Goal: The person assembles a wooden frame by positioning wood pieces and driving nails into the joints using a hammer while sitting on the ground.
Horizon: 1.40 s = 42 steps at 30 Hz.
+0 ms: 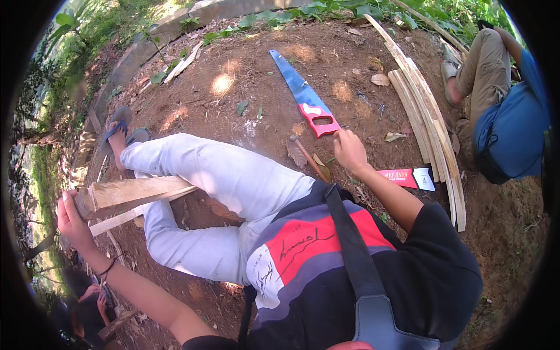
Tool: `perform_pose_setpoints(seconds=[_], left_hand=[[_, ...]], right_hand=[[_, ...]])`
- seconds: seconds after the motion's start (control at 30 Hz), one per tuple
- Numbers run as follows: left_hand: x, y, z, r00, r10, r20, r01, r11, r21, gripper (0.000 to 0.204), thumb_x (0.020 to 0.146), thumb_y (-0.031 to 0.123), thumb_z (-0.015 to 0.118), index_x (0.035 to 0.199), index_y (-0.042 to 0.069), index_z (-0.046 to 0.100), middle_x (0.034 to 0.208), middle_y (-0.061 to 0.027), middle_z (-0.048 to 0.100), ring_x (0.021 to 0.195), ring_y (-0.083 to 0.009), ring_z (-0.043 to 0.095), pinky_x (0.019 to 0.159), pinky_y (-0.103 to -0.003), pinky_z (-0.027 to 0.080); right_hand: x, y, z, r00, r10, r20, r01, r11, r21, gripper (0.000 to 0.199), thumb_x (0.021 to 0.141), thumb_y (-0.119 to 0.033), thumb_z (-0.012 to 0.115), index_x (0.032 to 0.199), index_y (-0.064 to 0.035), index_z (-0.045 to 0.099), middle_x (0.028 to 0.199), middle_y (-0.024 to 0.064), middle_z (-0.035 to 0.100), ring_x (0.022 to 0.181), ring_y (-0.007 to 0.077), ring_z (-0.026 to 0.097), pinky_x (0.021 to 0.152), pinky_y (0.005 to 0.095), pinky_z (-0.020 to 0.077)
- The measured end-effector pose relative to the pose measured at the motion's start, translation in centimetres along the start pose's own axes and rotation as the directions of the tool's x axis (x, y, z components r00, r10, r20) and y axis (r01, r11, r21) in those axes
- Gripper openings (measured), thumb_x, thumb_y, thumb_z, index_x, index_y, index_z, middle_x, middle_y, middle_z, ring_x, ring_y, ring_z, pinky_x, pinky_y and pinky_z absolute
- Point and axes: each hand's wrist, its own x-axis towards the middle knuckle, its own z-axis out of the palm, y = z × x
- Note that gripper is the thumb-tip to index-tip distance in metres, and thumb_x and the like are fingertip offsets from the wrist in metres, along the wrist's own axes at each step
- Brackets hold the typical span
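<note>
Fingers of the right hand (350, 150) are bunched together, seemingly pinching the near corner of the red handle on the hand saw (301, 93). From them the saw's long axis runs away and leftward, blade outermost; this hand is the nearer. Well left of the saw and closer to the person, the left hand (74, 224) touches the wooden beam's (137, 194) end; whether its fingers clamp is unclear.

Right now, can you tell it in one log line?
left hand: at wood block | right hand: at red-handled saw | ground: wood strips
</note>
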Motion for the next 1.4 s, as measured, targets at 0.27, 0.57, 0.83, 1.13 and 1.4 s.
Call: perform_pose_setpoints(seconds=[0.27,0.57,0.83,1.13,1.4], left_hand=[[-0.2,-0.7,-1.8,0.977,-0.001,-0.215,-0.102,0.879,-0.466,0.031,0.101,0.018,0.045,0.102,-0.009,0.061,0.097,-0.0156,0.065,0.095,-0.0222,0.061,0.091,-0.033,0.047],[-10.2,10.2,5.1,0.901,0.398,-0.174,-0.425,0.725,-0.542,0.03,0.098,0.013,0.04,0.087,-0.008,0.059,0.084,-0.0175,0.063,0.079,-0.0269,0.059,0.079,-0.035,0.049],[-16.0,17.7,21.2,0.783,0.48,0.396,-0.227,0.813,-0.536,0.014,0.079,0.008,0.071,0.089,0.0,0.065,0.082,-0.0108,0.066,0.077,-0.024,0.064,0.07,-0.033,0.049],[-18.0,16.5,25.9,0.843,0.239,0.483,0.164,0.74,-0.652,0.027,0.081,0.007,0.07,0.107,0.0,0.068,0.088,-0.0117,0.069,0.082,-0.0203,0.067,0.072,-0.03,0.052],[-19.2,13.0,24.7,0.864,0.016,0.503,0.458,0.389,-0.799,0.02,0.087,0.008,0.069,0.104,-0.001,0.068,0.087,-0.0045,0.065,0.073,-0.0102,0.062,0.065,-0.023,0.049]], right_hand=[[3.6,9.6,-0.3,0.816,0.578,0.029,-0.547,0.787,-0.287,0.027,0.085,-0.026,0.065,0.103,-0.0063,0.062,0.107,0.0176,0.062,0.105,0.037,0.059,0.09,0.0456,0.0488],[5.6,4.4,-2.9,0.682,0.405,0.609,-0.711,0.174,0.681,0.016,0.088,-0.018,0.063,0.102,-0.0096,0.064,0.078,-0.003,0.059,0.068,0.0081,0.052,0.057,0.0243,0.0412],[6.8,-9.8,-8.6,0.693,-0.116,0.712,-0.712,0.044,0.7,0.017,0.09,-0.005,0.061,0.106,-0.0113,0.059,0.09,0.0005,0.066,0.067,0.0056,0.058,0.052,0.0186,0.0427],[4.0,-14.4,-5.7,0.495,-0.431,0.754,-0.858,-0.109,0.501,0.013,0.094,-0.021,0.061,0.098,-0.0093,0.058,0.09,0.0029,0.068,0.08,0.0111,0.066,0.059,0.0227,0.0491],[1.1,-20.7,-3.7,0.541,-0.524,0.658,-0.827,-0.186,0.531,0.015,0.092,-0.028,0.064,0.094,-0.0157,0.055,0.08,-0.0044,0.056,0.07,0.0073,0.054,0.058,0.0243,0.0428]])
